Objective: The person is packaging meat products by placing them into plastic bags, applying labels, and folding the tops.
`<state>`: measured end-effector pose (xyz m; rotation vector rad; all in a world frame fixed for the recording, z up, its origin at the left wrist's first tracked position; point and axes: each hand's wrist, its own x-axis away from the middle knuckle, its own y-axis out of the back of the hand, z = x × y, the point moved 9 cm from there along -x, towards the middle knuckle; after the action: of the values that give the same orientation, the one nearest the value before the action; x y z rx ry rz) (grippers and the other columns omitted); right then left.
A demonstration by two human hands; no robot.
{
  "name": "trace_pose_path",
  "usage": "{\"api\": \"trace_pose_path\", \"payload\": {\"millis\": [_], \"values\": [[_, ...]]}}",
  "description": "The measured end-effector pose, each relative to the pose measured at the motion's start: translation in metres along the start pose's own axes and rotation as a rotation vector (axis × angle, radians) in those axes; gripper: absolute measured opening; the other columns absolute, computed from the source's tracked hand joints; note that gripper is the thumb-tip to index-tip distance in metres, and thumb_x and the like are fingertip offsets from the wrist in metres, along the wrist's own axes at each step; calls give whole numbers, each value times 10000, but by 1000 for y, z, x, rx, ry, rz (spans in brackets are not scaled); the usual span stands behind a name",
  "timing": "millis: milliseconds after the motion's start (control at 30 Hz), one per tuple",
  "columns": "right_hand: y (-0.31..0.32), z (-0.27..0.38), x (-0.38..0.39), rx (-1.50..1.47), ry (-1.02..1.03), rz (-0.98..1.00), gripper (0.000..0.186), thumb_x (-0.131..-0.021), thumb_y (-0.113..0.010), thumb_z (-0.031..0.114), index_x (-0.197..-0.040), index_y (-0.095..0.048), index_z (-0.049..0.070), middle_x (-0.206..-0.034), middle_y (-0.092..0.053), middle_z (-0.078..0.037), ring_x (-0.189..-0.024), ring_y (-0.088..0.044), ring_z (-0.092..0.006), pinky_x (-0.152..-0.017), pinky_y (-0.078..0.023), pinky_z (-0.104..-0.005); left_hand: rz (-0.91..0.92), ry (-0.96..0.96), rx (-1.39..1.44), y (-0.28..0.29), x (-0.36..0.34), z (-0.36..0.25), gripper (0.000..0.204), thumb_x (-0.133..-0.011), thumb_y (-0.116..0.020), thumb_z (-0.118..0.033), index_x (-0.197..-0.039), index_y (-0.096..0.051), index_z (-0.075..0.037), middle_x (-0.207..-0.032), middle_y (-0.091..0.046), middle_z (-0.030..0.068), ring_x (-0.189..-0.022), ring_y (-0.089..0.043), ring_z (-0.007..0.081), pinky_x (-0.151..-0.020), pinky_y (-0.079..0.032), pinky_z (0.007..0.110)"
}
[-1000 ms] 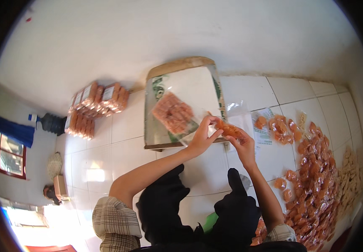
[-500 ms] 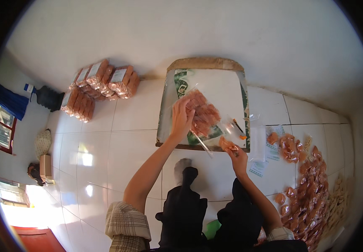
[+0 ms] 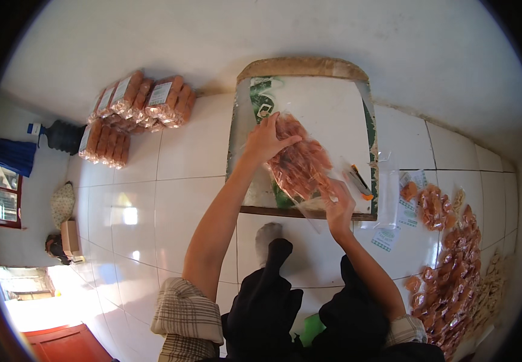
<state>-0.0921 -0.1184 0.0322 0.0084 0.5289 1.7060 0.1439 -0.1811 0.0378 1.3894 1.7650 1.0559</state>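
A clear plastic bag (image 3: 300, 151) filled with small orange-pink packets lies slantwise on the low white-topped table. My left hand (image 3: 266, 142) grips its left side, thumb stretched across the plastic and the other fingers along the edge. At the bag's near right end, my right hand (image 3: 339, 208) has its fingers closed on a small orange-pink packet (image 3: 327, 192) at the bag's mouth. Fingers and plastic overlap there, so how far in the packet sits is hard to see. Beside the right hand lies an orange-and-black cutter knife (image 3: 360, 182).
The low table (image 3: 333, 90) has a worn brown far edge. Clear empty bags (image 3: 388, 181) hang at its right side, near printed labels (image 3: 386, 237) on the tiles. Loose small packets (image 3: 448, 283) are heaped on the right. Filled bags (image 3: 131, 102) are stacked at the far left wall.
My right hand has moved up to the bag's near end with the small packet. The left hand has shifted along the bag, which now lies fuller and more stretched out.
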Motion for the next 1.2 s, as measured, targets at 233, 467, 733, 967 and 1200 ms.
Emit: {"api": "trace_pose_path", "payload": {"millis": [233,467,733,967,1200], "values": [[-21,9,-14,99,75,49,412,-751,-562,-51,-1151,-562,47,-1041,-576,-115,-974,-526,-248,-814,-432,-347,48,42,87,-7,6,-2,1000,-622,-620,-701,-1331,-344,-51,-1280,-454,169,-1149,-479,328,-937,-374,470],[-10,23,0,175,165,-34,372,-769,-535,-60,-1130,-548,30,-912,-526,-98,-837,-452,-233,-772,-410,-340,2,91,48,-4,11,6,1008,-621,-617,-706,-1338,-336,-56,-1294,-437,162,-1172,-455,322,-941,-371,464],[-6,4,-1,158,200,2,231,-761,-576,-46,-983,-546,10,-918,-526,-132,-740,-533,-276,-669,-444,-352,56,110,64,-3,13,0,1125,-518,-641,-760,-1336,-338,-49,-1293,-437,164,-1186,-441,324,-956,-371,461],[-15,12,-14,81,155,45,244,-752,-584,-41,-991,-560,3,-990,-553,-154,-928,-542,-323,-772,-458,-376,83,100,66,-11,12,-5,1173,-488,-657,-762,-1338,-319,-27,-1300,-426,171,-1186,-435,351,-947,-376,478],[16,7,16,-27,105,13,373,-781,-629,19,-1124,-481,2,-1036,-516,-180,-1015,-511,-315,-784,-474,-376,-22,72,125,-2,17,-5,1093,-585,-627,-729,-1367,-281,-47,-1295,-414,168,-1197,-411,339,-945,-372,472]]}}
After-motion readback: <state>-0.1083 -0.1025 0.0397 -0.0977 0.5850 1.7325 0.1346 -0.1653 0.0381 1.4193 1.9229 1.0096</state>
